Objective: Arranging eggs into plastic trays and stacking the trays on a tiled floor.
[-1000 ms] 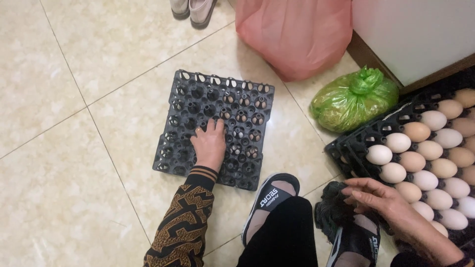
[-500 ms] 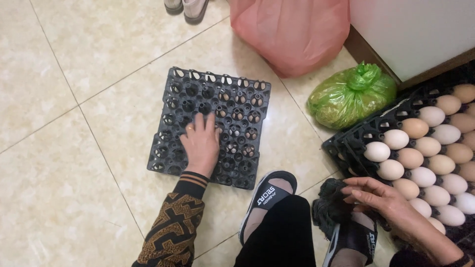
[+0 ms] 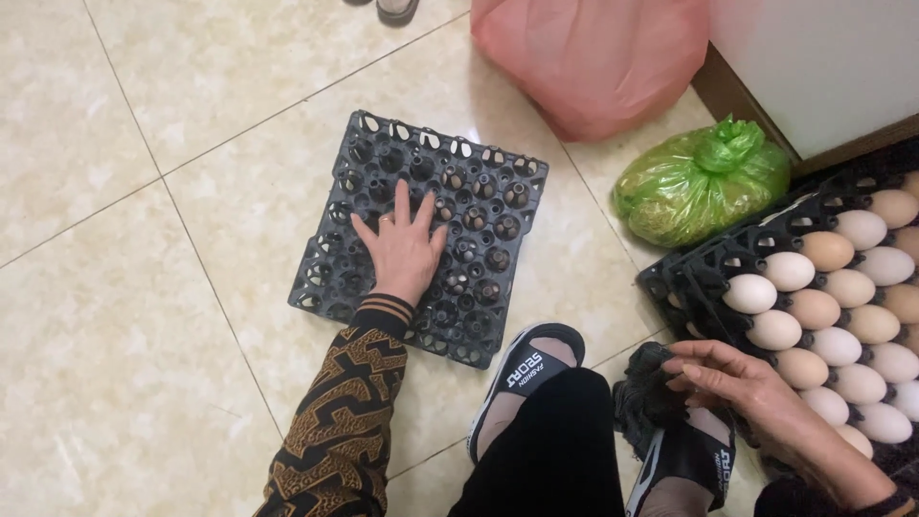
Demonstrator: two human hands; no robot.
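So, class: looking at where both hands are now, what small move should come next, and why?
Probably lift the right hand to the nearest egg in the full tray. The left hand lies flat on the empty black tray, whose cups are all bare, while the right hand holds no egg.

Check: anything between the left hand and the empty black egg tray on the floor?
Nothing visible. The left hand lies flat, fingers spread, directly on the empty black egg tray. The pink bag and green bag sit off to its side.
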